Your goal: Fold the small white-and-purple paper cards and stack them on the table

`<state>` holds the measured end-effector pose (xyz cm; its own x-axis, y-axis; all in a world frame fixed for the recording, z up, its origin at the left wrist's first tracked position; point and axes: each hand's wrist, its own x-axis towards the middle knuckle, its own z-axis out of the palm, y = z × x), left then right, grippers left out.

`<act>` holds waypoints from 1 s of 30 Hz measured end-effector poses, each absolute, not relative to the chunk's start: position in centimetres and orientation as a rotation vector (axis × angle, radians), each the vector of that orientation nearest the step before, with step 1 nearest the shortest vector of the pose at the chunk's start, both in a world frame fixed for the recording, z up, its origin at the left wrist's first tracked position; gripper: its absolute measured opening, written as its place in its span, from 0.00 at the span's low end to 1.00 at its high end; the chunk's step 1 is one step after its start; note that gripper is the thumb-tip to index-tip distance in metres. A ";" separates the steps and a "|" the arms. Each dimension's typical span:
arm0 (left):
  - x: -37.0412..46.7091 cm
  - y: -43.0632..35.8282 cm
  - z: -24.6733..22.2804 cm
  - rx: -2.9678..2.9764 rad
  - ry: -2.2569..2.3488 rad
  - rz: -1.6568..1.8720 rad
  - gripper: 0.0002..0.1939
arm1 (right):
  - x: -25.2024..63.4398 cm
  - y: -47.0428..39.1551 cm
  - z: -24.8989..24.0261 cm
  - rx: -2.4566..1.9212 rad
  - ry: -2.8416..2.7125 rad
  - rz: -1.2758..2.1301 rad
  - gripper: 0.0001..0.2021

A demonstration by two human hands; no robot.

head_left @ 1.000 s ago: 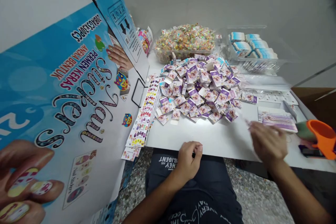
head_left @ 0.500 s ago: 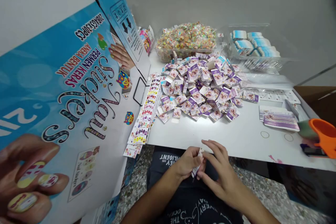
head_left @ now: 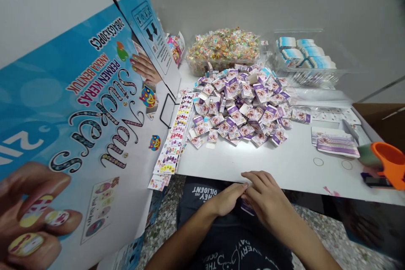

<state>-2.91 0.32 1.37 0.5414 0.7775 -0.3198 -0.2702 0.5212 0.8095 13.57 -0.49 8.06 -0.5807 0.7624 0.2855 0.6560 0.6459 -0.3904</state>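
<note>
A small purple and white box point(head_left: 247, 207) shows between my hands, over my lap at the table's front edge. My left hand point(head_left: 228, 199) is closed at its left side, its fingertips touching my right hand. My right hand point(head_left: 264, 196) bends over the box from the right and covers most of it. Beyond them on the white table point(head_left: 218, 161) lies a heap of small purple and white boxes point(head_left: 236, 114), some with open flaps. Left of the heap are long sticker strips point(head_left: 174, 143).
A large printed carton point(head_left: 126, 105) stands at the left. Behind the heap are a tub of wrapped candies point(head_left: 224, 48) and a clear tub of blue-white packets point(head_left: 303, 57). Flat printed cards point(head_left: 337, 142), rubber bands and an orange-handled tape dispenser point(head_left: 387, 162) lie at the right.
My hands have come together around the small box. It has turned and now shows less, its purple side lying lower under my right hand.
</note>
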 end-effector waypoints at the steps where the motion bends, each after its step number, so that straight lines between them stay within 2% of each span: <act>1: -2.5 0.1 1.0 0.651 0.732 0.758 0.22 | 13.4 -0.4 7.8 -1.113 -2.432 0.299 0.06; 4: -1.2 -0.6 0.8 0.407 0.706 0.869 0.23 | 12.8 -0.2 7.6 -1.128 -2.424 0.278 0.04; 9: -0.5 -0.5 2.0 0.070 0.659 1.007 0.18 | 12.5 -0.1 7.5 -1.190 -2.327 0.351 0.15; 14: -1.2 0.4 2.6 0.084 0.686 1.000 0.22 | 12.6 -0.6 5.9 -1.091 -2.135 0.358 0.18; 17: -1.5 0.4 2.0 0.074 0.719 0.992 0.18 | 12.6 -1.0 5.5 -1.080 -2.161 0.442 0.22; 21: -1.6 -0.1 0.6 0.135 0.762 0.816 0.14 | 12.6 -1.2 5.3 -1.105 -2.135 0.626 0.11; 24: -1.6 -0.1 0.5 0.182 0.760 0.707 0.21 | 12.5 -1.3 4.5 -1.091 -2.031 0.691 0.10; 28: -1.8 0.7 1.7 0.261 0.781 0.714 0.33 | 12.3 -1.3 3.3 -1.118 -1.898 0.549 0.26; 30: -1.8 0.9 2.1 0.303 0.816 0.708 0.35 | 12.3 -1.1 3.0 -1.092 -1.921 0.539 0.25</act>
<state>-1.78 0.94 2.09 0.4753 0.6796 -0.5588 -0.4568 0.7334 0.5034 12.29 -1.08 3.03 -0.2675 0.8484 0.4567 0.4870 0.5281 -0.6957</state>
